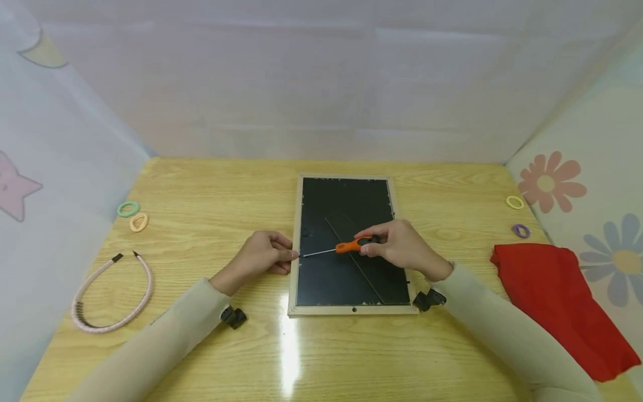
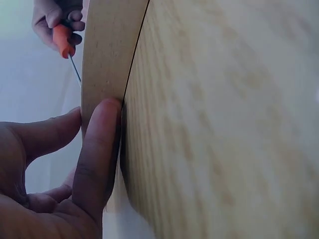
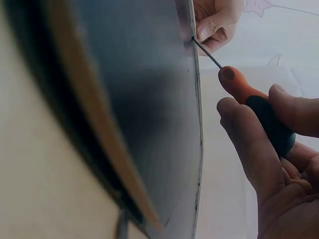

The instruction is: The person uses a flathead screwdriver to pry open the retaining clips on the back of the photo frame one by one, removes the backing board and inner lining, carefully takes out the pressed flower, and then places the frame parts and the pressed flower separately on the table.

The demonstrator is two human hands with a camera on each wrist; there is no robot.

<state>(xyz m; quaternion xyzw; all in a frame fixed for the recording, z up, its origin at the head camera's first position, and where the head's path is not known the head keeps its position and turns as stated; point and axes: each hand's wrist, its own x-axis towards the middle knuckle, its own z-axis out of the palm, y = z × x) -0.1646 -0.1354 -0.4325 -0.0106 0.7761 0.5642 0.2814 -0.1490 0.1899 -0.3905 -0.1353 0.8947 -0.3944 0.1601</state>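
Observation:
A picture frame [image 1: 354, 310] lies back side up on the table, its black backing board [image 1: 321, 279] facing me and a folded stand strip [image 1: 351, 245] running slantwise across it. My right hand [image 1: 402, 248] holds an orange and black screwdriver [image 1: 346, 246] by its handle, pinched between thumb and fingers. The screwdriver's thin shaft points left, with its tip at the frame's left inner edge, by a small dark tab. My left hand [image 1: 266, 254] grips that left side of the frame. In the left wrist view its thumb is at the upper edge and its index finger [image 2: 97, 149] lies along the outer side.
On the left of the table are a pink headband [image 1: 113, 328], a green hair tie [image 1: 128, 209] and an orange hair tie [image 1: 139, 222]. Over on the right lie a yellow hair tie [image 1: 514, 202], a purple hair tie [image 1: 521, 230] and a red cloth [image 1: 557, 301]. Fabric walls surround the table.

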